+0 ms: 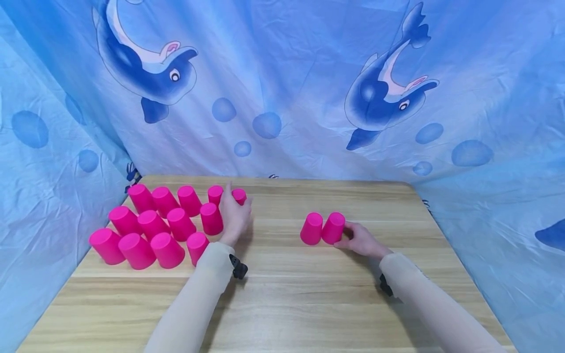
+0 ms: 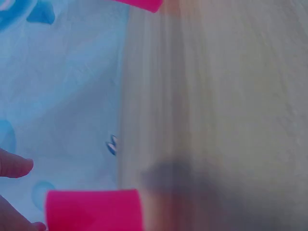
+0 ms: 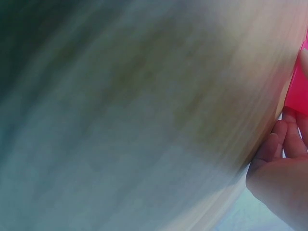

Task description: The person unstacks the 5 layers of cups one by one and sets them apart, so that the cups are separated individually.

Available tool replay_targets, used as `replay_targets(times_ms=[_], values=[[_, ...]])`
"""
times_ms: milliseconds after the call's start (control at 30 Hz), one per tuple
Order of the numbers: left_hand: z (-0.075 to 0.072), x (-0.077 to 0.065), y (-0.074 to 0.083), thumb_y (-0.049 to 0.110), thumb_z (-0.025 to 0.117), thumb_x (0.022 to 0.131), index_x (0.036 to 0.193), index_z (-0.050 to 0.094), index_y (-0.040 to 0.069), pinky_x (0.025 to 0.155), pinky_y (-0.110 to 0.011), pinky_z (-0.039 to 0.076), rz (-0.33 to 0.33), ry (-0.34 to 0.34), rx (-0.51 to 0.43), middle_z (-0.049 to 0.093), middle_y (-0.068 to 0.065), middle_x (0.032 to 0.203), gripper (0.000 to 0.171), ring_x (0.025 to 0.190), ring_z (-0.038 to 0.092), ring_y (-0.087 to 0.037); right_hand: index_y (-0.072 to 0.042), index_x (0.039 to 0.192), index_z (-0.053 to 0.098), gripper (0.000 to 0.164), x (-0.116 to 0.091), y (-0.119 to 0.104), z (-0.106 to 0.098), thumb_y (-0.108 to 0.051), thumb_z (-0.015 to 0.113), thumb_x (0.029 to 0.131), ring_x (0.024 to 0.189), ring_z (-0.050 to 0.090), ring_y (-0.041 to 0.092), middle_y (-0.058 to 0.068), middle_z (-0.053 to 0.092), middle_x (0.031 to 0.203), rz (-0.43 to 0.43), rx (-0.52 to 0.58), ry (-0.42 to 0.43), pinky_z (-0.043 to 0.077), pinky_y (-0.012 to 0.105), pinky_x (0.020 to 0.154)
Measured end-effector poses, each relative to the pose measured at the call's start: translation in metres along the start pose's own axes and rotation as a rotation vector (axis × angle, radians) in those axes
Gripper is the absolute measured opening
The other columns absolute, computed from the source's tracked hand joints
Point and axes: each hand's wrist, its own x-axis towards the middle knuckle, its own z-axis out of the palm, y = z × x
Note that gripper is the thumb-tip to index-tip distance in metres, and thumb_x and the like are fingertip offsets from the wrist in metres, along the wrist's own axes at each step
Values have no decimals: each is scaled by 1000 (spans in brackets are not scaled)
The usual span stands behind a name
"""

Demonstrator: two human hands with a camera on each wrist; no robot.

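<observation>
Pink cups stand upside down on the wooden table. My left hand (image 1: pixel 235 216) reaches to the back cup (image 1: pixel 239 196), with index finger and thumb spread on either side of it. In the left wrist view this cup (image 2: pixel 94 211) shows at the bottom, and a gap lies between it and the upper finger (image 2: pixel 15 164). At centre right, my right hand (image 1: pixel 359 239) holds a pink cup (image 1: pixel 333 228) by its right side between thumb and fingers. Just left of that cup is another pink cup (image 1: pixel 311 229). The right wrist view shows only part of the held cup (image 3: pixel 296 91).
Several more pink cups (image 1: pixel 152 224) stand in rows on the left of the table (image 1: pixel 282 304). A blue dolphin-print curtain (image 1: pixel 287 73) hangs along the back and both sides. Dark wrist cameras (image 1: pixel 238 268) are strapped on the sleeves.
</observation>
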Motion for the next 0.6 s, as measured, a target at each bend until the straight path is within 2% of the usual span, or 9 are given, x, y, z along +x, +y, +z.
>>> replay_targets(times_ms=[100,267,367,533,600], values=[[2,-4,13,15,70,86,145,35,6,101,-44,38,63,1,-15,47,-15,134,70,121,45,-32,-5,127,58,55,0,0,0,-13,81,77,119,50,33,9,59,122,7,-4,-2,38,48,101],[16,-23,30,25,70,86,144,38,6,103,-45,34,61,-89,-59,45,-13,139,69,127,40,-31,-5,126,58,54,0,-2,0,-13,80,78,119,50,33,10,59,122,-5,1,-4,38,48,101],[32,-37,37,28,74,83,141,43,6,101,-45,36,53,-187,-95,47,-13,137,69,126,42,-32,-5,125,58,54,0,-2,0,-14,81,78,119,50,33,10,59,122,-8,1,-5,38,48,101],[59,-61,45,32,82,74,140,45,7,95,-44,44,27,-414,-154,48,-13,137,79,124,45,-34,-7,126,58,54,0,-1,0,-16,81,78,118,50,32,7,59,121,4,-15,-3,38,48,101],[68,-69,47,34,84,72,140,44,8,95,-44,44,26,-485,-161,47,-14,138,83,124,45,-34,-9,126,59,54,1,-2,1,-16,81,77,117,51,30,5,59,121,12,-14,-1,39,47,100]])
